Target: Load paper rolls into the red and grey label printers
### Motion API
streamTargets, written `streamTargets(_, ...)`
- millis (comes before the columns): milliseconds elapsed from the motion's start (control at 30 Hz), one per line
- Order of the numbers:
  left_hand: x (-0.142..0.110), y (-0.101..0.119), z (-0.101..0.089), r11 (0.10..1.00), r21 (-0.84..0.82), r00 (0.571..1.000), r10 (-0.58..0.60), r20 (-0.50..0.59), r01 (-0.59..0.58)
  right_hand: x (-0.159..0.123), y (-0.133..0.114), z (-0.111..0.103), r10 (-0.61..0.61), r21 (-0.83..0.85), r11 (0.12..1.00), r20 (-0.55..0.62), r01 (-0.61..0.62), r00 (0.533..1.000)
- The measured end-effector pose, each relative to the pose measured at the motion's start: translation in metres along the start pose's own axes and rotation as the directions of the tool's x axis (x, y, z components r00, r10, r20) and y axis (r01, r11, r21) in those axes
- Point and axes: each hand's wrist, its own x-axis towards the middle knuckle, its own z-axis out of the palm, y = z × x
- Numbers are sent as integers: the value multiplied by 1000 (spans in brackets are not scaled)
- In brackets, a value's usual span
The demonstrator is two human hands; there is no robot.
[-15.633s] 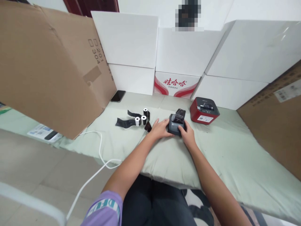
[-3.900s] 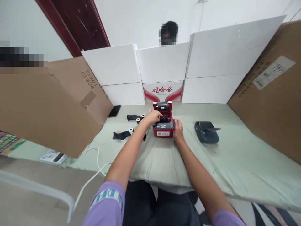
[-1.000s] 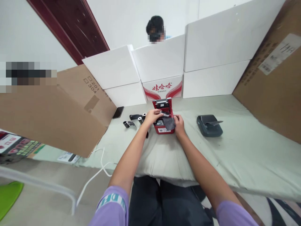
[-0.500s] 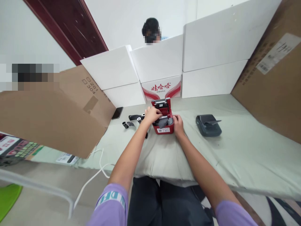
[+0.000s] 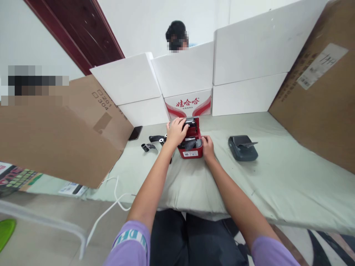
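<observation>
Although the left carton (image 5: pixel 63 144) and the phone (image 5: pixel 135 133) beside it are well apart from the hands, the rolls (image 5: pixel 162 141) lie just beside the left wrist, so that arm is best kept lifted to avoid dragging their loose tails (image 5: pixel 153 139). Next along sits the red printer (image 5: pixel 191 154), on the cloth (image 5: pixel 210 188) between the two hands, its lid (image 5: pixel 198 124) raised at the back and a dark strip (image 5: pixel 190 145) lying toward the front. Good handling here, I judge, means moving the lid slowly by its frame, fingers off the roller (image 5: pixel 190 121) set in it, with the strip straight and the body held from sliding. A crooked strip could well crease.

The left hand (image 5: pixel 176 131) lies palm down at the lid's left part, fingers partly spread over it, tips near the roller. The right hand (image 5: pixel 208 146) is half curled, its fingers close together against the printer's right wall. Whether either one grips or merely presses, I cannot tell: the contact is small and partly hidden. Farther right, the grey unit (image 5: pixel 242 149) rests untouched, a dark flap (image 5: pixel 250 145) jutting from it, and the right carton (image 5: pixel 318 107) stands beyond.
</observation>
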Motion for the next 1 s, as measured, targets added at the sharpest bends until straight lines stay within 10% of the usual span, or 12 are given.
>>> streamTargets(267, -35, 9, -12, 997, -50, 975, 60, 212, -51, -1, -3, -1, -11, -51, 999, 1, 11, 1000)
streamTargets(767, -41, 11, -8, 997, -68, 969, -3, 248, 21, -1, 0, 0, 18, -38, 999, 3, -18, 1000)
streamTargets(900, -62, -9, 9, 961, -274, 992, -4, 126, 38, -5, -10, -2, -34, -67, 997, 4, 34, 999)
streamTargets(1000, -86, -22, 36, 790, -587, 966, -254, -55, 174, -10, -29, -9, -130, -148, 979, 60, 138, 990)
